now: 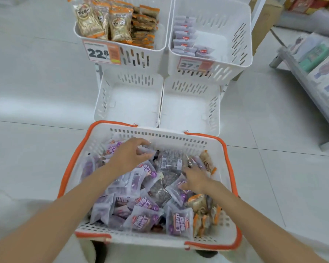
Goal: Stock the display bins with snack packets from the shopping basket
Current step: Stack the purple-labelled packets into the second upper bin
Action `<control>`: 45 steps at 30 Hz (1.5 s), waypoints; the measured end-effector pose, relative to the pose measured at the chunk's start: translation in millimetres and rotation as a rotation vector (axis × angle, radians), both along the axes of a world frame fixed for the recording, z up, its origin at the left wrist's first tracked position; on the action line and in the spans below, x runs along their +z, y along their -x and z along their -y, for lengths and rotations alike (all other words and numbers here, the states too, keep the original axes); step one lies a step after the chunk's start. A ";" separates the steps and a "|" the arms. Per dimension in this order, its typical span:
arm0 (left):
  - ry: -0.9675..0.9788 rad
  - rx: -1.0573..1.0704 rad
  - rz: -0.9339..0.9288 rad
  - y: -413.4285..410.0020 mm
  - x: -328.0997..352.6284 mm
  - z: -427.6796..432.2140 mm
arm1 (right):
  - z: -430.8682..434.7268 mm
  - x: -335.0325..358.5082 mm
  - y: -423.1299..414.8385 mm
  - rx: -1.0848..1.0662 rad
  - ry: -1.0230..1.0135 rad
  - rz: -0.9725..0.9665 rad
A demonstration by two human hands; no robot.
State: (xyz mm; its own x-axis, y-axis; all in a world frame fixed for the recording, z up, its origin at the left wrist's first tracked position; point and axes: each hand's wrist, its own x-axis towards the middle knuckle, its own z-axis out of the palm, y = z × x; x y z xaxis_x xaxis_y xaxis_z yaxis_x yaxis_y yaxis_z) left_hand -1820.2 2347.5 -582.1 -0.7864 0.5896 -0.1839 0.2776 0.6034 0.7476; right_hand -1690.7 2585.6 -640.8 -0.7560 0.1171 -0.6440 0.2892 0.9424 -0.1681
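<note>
Left hand (129, 158) half-curled over purple packets (113, 148) at shopping basket (160, 135) far edge, hold unclear; right hand (195, 179) splayed flat, empty. Advice: pinch matching packets, lift clear toward display bins (129, 103).

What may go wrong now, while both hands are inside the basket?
Purple packets and orange packets lie mixed in the shopping basket, so the wrong kind might go into a bin. The upper left bin is already piled above its rim; more packets there may slide out.
</note>
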 end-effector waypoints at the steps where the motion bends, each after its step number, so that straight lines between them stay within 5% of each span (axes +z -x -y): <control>1: -0.010 0.020 0.015 -2.6 -2.7 3.1 | 0.9 -0.7 0.3 -0.037 0.029 -0.026; 6: -0.081 0.023 0.116 -19.0 -3.0 7.2 | 8.0 26.7 -3.1 -0.093 0.220 -0.007; 13: -0.068 -0.145 0.356 -29.7 6.5 10.9 | 58.2 94.9 44.6 -0.249 0.738 -0.376; 18: -0.249 0.248 0.409 -9.1 -5.7 49.9 | 63.1 78.7 74.6 -0.233 0.588 -0.239; 24: -0.388 0.420 0.639 -0.7 -24.6 77.0 | 85.3 -0.1 64.3 -0.234 0.511 -0.026; 30: -0.372 0.411 0.610 6.6 -21.2 64.4 | 62.1 32.1 67.1 -0.270 0.531 -0.348; 35: -0.478 0.235 0.815 12.6 -4.2 23.4 | 38.8 92.6 80.0 -0.404 0.852 -0.455; 41: -0.421 0.049 0.472 30.0 38.3 -34.5 | 21.5 143.3 94.0 -0.509 0.911 -0.531; 45: -0.462 -0.171 0.352 56.6 78.7 -67.7 | -12.8 200.0 112.6 -0.320 0.893 -0.445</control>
State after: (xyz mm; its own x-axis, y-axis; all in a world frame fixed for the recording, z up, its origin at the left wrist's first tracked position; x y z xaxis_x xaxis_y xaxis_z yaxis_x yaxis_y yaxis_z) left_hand -1876.8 2415.3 -503.4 -0.6119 0.7831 -0.1110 0.0303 0.1634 0.9861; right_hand -1803.4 2598.4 -440.7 -0.9636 -0.0273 -0.2658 0.2443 0.3133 -0.9177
